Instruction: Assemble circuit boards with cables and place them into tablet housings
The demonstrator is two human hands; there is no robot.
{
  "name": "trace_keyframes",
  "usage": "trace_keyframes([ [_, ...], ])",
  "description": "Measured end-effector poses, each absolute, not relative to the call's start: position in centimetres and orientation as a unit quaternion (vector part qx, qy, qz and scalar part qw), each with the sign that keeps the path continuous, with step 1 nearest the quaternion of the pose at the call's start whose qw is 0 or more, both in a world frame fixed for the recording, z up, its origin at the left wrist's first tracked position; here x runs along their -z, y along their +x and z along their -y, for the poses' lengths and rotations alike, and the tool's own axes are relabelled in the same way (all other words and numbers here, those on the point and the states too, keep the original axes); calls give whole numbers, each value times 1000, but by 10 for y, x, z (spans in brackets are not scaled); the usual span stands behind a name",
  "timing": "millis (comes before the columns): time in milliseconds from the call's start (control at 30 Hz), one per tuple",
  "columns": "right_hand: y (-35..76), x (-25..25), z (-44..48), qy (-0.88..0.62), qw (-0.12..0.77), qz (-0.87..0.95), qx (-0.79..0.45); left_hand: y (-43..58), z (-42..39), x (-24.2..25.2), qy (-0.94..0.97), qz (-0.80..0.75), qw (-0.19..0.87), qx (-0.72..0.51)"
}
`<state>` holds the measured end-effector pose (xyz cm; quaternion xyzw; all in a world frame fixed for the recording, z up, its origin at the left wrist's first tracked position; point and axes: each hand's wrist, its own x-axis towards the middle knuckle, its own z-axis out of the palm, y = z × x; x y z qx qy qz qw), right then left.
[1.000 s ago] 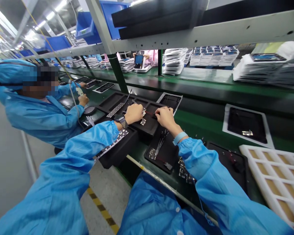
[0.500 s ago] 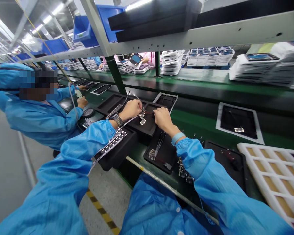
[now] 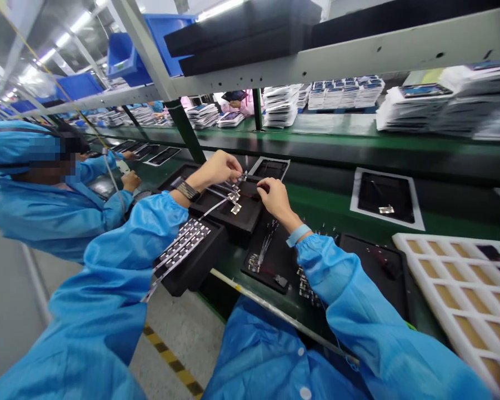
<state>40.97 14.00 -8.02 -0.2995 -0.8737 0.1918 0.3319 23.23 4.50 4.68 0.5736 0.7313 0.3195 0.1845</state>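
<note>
My left hand (image 3: 221,168) is above a black foam tray (image 3: 244,222), its fingertips pinched on a small shiny circuit board (image 3: 243,177) that is mostly covered by the fingers. More small circuit boards (image 3: 235,209) lie in the tray just below it. To the right, my right hand (image 3: 274,195) hovers over the tray's right edge with thumb and fingers curled together; whatever is between them is too small to make out. White strips of small parts (image 3: 187,240) rest on a black foam block beneath my left forearm.
A black tray (image 3: 281,250) with thin cables and small boards sits before me. A white compartment tray (image 3: 437,261) stands at right. Black panels on white sheets (image 3: 416,214) lie on the green bench. A metal shelf (image 3: 345,64) crosses above. A co-worker (image 3: 58,189) sits at left.
My left hand has risen slightly from the boards in the tray, lifting a small board in its fingertips. My right hand stays near the tray's edge. The whole view has shifted a little.
</note>
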Motion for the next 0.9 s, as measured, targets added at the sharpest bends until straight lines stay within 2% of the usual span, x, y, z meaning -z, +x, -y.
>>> trace_keyframes([
  [67,418,76,-140,-296,371,848,-236,241,-46,-64,573,-728,214,-309],
  [200,453,68,-129,-325,468,741,-355,277,-53,-94,625,-708,195,-266],
  [300,510,68,-98,-378,514,676,-367,317,-68,-106,671,-684,173,-228],
  [467,647,106,-3,-457,582,627,-243,398,-115,-109,737,-638,168,-149],
  [600,734,165,68,-531,574,608,-136,472,-172,-97,782,-584,193,-95],
  [733,766,214,103,-595,553,578,-78,564,-233,-73,830,-524,175,-75],
  [900,763,235,98,-628,560,540,2,705,-288,-39,869,-447,180,-116],
])
